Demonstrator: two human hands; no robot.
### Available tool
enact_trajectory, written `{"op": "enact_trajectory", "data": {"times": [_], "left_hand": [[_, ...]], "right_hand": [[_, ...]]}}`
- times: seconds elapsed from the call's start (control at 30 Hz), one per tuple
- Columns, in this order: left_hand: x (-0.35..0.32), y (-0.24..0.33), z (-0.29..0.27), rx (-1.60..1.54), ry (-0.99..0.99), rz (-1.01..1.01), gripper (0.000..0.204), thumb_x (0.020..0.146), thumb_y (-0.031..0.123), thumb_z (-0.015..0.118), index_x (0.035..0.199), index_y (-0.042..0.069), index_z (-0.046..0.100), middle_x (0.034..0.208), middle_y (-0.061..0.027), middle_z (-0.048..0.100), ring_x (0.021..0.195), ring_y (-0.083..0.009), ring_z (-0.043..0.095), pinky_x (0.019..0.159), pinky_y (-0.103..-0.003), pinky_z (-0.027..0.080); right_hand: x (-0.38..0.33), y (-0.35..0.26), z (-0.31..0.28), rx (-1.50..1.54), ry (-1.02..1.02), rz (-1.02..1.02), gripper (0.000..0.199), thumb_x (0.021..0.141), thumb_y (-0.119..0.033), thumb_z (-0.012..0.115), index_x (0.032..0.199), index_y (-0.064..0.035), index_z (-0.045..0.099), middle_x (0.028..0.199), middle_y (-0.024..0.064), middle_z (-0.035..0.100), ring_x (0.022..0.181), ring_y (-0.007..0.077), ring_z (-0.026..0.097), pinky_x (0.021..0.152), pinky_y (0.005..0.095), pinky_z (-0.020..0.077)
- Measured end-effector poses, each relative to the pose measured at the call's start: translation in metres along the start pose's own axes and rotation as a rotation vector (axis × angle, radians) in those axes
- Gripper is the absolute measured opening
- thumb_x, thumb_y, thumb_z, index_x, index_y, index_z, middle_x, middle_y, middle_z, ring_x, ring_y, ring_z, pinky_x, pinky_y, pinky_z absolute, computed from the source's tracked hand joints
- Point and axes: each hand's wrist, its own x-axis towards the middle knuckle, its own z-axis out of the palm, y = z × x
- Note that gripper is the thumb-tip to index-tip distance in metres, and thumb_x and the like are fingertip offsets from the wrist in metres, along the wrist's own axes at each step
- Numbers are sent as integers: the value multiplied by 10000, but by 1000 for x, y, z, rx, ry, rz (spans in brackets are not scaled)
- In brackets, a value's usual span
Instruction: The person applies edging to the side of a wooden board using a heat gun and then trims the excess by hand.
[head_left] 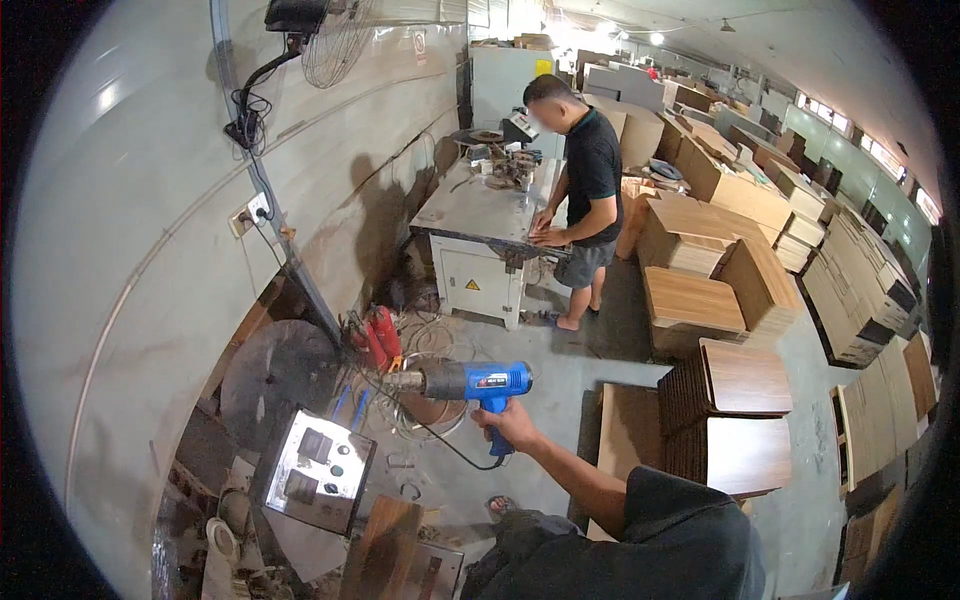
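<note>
My right hand (513, 425) is wrapped around the handle of a blue heat gun (497, 381), held out over the floor. Its metal nozzle points left, toward the wall. From the bottom of the grip a black cord (440, 440) curves away to the left. Below and left of the nozzle sits a control box (318, 462) with a shiny panel, dark displays and knobs. A brown wooden board (383, 550) lies beside that box at the lower edge. My left hand is out of the picture.
Red fire extinguishers (376, 340) stand by the wall near coiled tubing (440, 410). Farther on, another person (592, 180) has both hands on a white machine table (480, 208). Stacked wood panels (745, 375) line the right. A wall fan (335, 40) hangs upper left.
</note>
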Motion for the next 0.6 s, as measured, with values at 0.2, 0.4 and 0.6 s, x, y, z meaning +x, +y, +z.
{"op": "enact_trajectory", "data": {"times": [0.2, 0.4, 0.6], "left_hand": [[4, -2, 3, 19, 27, 15, 737, 919, 835, 647, 696, 139, 741, 608, -50, 647, 517, -202, 612, 479, -386, 492], [-2, -13, 4, 354, 52, 215, 691, 968, 783, 632, 1048, 110, 763, 757, -96, 705, 632, -227, 654, 564, -376, 537], [6, 9, 0, -263, -69, -119, 395, 802, 455, 913, 1025, 143, 818, 798, -105, 778, 660, -337, 722, 591, -443, 564]], "right_hand": [[0, -26, 15, 43, 19, -3, 263, 895, -169, 875, 963, -49, 651, 788, 53, 667, 585, 156, 649, 535, 326, 543], [-3, -47, 24, -21, -46, -123, 292, 893, -134, 889, 1027, -52, 643, 790, 35, 665, 582, 154, 648, 529, 328, 541], [-7, -115, 28, -561, -101, -311, 411, 867, -69, 855, 1231, -87, 664, 901, 19, 728, 807, 144, 717, 709, 347, 616]]}}
